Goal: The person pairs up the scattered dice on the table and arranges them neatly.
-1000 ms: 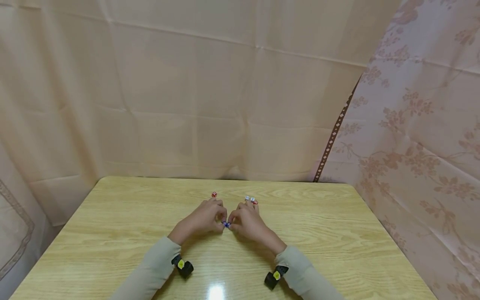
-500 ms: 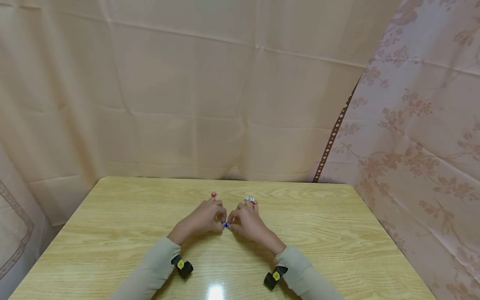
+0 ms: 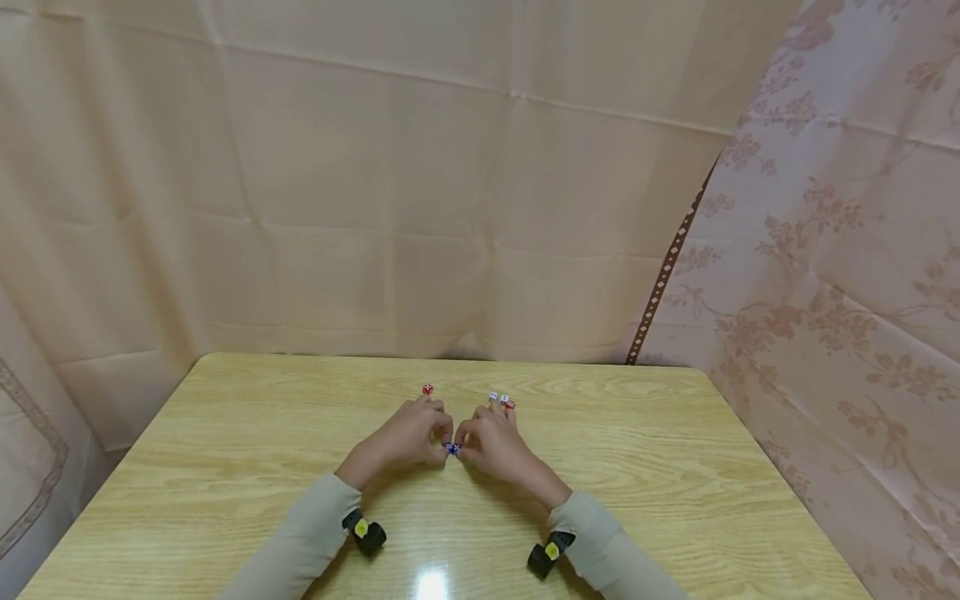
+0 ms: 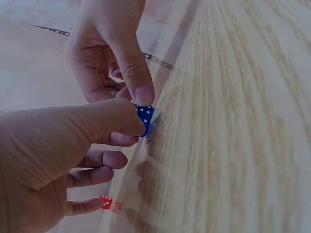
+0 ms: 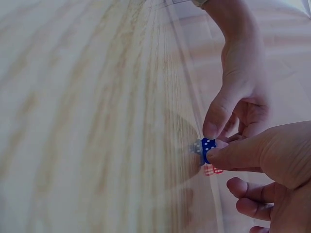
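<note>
Small blue dice point(image 3: 452, 448) with white dots sit side by side between both hands, low at the tabletop. My left hand point(image 3: 407, 433) pinches the left side of them between thumb and index finger. From the other side my right hand point(image 3: 493, 442) pinches them the same way, thumb and index finger almost meeting the left ones. In the left wrist view the thumbs cover part of the blue dice point(image 4: 145, 114). A red die point(image 3: 427, 389) lies just past the left hand's outstretched fingers. Beyond the right fingertips are two white dice point(image 3: 493, 397) and another red die point(image 3: 511, 405).
The wood-grain table point(image 3: 637, 467) has its far edge against a beige curtain point(image 3: 360, 208). A flowered cloth point(image 3: 840, 317) hangs along the right side. Black wrist cameras point(image 3: 367, 533) are strapped over both sleeves, and a light glares off the near tabletop.
</note>
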The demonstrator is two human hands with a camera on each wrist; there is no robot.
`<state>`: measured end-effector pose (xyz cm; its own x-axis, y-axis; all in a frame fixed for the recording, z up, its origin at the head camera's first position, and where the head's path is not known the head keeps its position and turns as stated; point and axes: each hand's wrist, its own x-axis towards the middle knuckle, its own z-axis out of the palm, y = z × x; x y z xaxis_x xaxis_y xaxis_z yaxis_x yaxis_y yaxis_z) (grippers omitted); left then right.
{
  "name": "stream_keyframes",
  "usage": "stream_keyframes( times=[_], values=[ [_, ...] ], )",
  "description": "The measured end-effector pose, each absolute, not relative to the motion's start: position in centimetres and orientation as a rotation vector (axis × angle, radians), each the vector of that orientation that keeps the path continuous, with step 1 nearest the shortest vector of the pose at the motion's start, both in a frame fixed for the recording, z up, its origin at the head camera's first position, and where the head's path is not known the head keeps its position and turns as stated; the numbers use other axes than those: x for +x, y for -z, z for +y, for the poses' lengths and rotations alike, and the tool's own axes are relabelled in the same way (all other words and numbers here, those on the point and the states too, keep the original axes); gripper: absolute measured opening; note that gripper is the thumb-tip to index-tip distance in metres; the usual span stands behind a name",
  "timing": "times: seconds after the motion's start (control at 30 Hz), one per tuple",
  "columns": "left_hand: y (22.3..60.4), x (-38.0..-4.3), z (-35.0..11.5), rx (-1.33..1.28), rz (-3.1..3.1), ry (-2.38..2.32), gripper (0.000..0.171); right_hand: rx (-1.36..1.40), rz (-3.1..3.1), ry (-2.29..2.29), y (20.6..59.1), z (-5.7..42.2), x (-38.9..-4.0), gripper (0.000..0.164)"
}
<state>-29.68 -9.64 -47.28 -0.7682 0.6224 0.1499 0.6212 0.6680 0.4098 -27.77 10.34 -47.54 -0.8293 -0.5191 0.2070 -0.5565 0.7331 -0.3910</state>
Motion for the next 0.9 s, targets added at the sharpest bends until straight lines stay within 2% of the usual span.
stream_keyframes(
  times=[0.5, 0.9],
  values=[
    [47.0, -29.8, -10.0, 1.042, 2.86, -0.73, 0.015, 0.884, -2.845, -0.692, 47.6, 10.3, -27.8, 0.009],
    [44.7, -31.4, -11.9, 0.946, 2.942, -0.83, 0.028, 0.889, -2.85, -0.702, 47.4, 10.4, -27.7, 0.008]
  ],
)
